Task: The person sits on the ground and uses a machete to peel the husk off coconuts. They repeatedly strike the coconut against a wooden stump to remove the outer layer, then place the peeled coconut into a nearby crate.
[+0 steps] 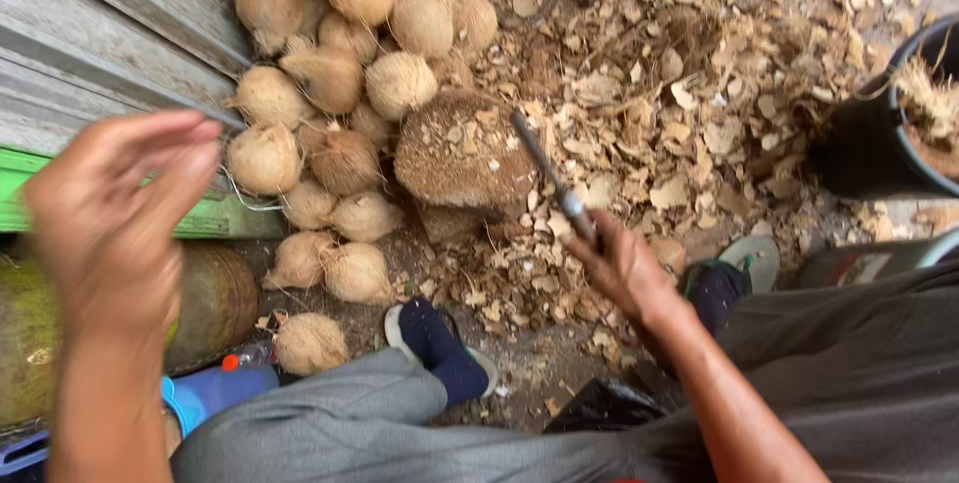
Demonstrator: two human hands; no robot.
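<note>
- The right hand's fingers wrap tight around the handle of a knife, blade angled up and to the left.
- The blade tip lies against the top of a wooden block; the right hand sits below and to the right of the block.
- The left hand is raised at the left, blurred, its fingers loosely curled and holding nothing.
- A pile of husked coconuts lies just left of the block and beyond the left hand.
- Husk chips cover the ground around the block.
- A dark bucket of fibre stands at the right edge, well apart from both hands.
- A green coconut lies under the left forearm.
- Two feet in dark socks and sandals rest on the ground below the block.
</note>
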